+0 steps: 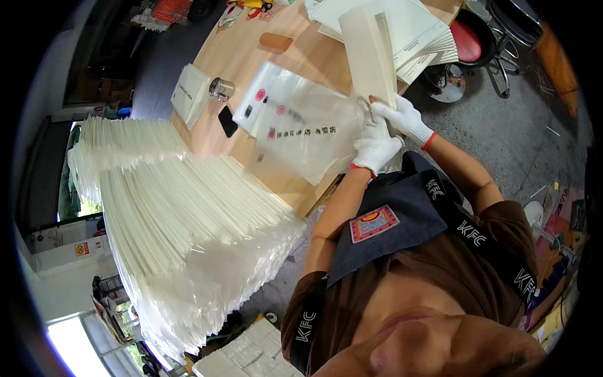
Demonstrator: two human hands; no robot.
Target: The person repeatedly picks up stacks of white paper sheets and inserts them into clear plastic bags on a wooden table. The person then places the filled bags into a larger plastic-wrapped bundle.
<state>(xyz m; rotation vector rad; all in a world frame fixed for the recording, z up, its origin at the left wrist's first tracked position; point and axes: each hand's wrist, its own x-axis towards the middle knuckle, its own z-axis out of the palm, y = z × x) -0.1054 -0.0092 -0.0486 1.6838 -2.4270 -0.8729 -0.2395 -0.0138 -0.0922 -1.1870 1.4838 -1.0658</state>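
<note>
Both my hands wear white knitted gloves with red cuffs, close together at the table's near right edge. My right hand (pixel 409 121) is closed around the lower end of a cream folded paper stack (pixel 369 60), which stands up tilted over the table. Just left and below, my left hand (pixel 378 146) has its fingers curled at the gathered mouth of a clear plastic bag (pixel 308 129) with dark and red printing. The bag lies flat across the wooden table (pixel 242 53). Where the gloves meet the bag and paper, the fingertips are partly hidden.
Large rows of cream paper packs in clear plastic (pixel 195 213) fill the left. On the table are a packed bundle (pixel 191 95), a metal mug (pixel 221 88), a black phone (pixel 228 121), a brown block (pixel 275 42) and white printed sheets (pixel 411 31). A red-seated stool (pixel 466 43) stands at right.
</note>
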